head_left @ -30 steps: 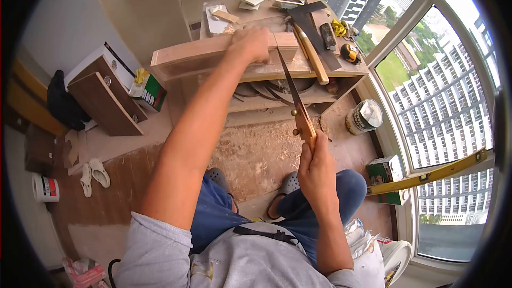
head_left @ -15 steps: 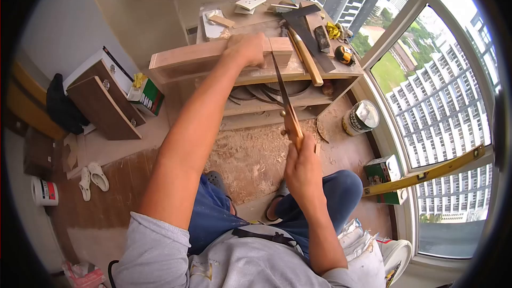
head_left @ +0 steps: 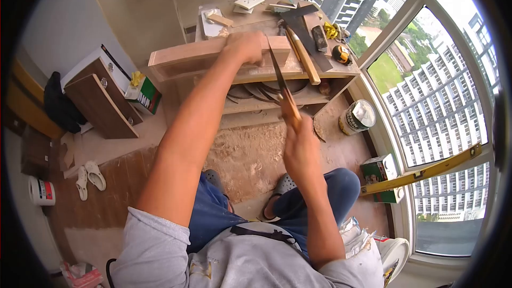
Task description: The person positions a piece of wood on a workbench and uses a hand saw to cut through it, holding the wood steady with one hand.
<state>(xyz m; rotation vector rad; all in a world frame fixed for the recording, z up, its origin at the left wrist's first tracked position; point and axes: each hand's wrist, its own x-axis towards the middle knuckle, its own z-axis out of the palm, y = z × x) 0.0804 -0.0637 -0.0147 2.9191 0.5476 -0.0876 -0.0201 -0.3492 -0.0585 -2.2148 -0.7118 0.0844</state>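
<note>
My left hand [head_left: 246,48] is closed over the top of a long, slightly curved wooden piece [head_left: 186,53], which lies across the front of the workbench. In my right hand [head_left: 300,141] is the wooden handle of a handsaw, its fingers wrapped round it. The narrow dark saw blade [head_left: 279,74] points away from me, and its far end meets the wood just right of my left hand, near the piece's right end. A tool with a pale wooden handle [head_left: 306,64] lies on the bench right of the cut.
On the workbench [head_left: 341,74] lie a dark set square [head_left: 298,21], a tape measure [head_left: 342,55] and white socket plates [head_left: 249,2]. Shavings cover the floor [head_left: 245,160] below. At the right, a spirit level [head_left: 426,172] slants by the window, near a tub [head_left: 356,117].
My right hand has pushed the saw forward, away from me, so more of the blade has passed the wood. My left hand stays on the wooden piece.
</note>
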